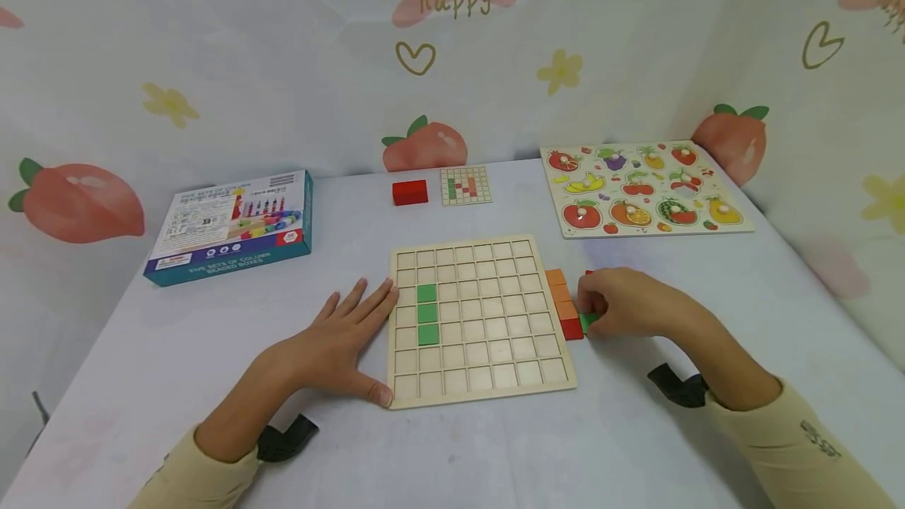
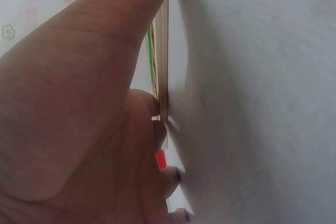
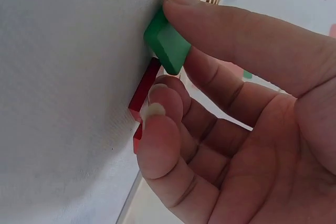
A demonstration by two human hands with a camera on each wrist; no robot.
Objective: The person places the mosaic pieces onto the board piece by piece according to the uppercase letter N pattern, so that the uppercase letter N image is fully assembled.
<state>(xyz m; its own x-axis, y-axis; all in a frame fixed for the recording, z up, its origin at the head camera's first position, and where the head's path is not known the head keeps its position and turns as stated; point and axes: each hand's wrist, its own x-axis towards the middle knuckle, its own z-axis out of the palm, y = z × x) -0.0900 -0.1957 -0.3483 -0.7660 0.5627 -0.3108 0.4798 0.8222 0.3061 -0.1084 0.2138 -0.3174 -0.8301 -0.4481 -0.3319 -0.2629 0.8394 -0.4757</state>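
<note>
A wooden grid board (image 1: 482, 320) lies flat, with three green tiles (image 1: 427, 313) in one column on its left side. My left hand (image 1: 332, 352) rests with fingers spread, thumb and fingertips at the board's left edge. Off the right edge, my right hand (image 1: 629, 305) pinches a green tile (image 3: 169, 43) between thumb and forefinger, the tile tilted close over the cloth. Red tiles (image 3: 144, 88) lie under its curled fingers. Orange tiles (image 1: 561, 293) and a red tile (image 1: 572, 329) line the board's right edge.
Behind the board are a red block (image 1: 410, 192) and a small pattern card (image 1: 466, 185). A beaded-toy box (image 1: 233, 226) lies at back left, a fruit puzzle board (image 1: 643, 188) at back right. A printed cloth backdrop (image 1: 297, 61) rises behind the white tabletop (image 1: 452, 454).
</note>
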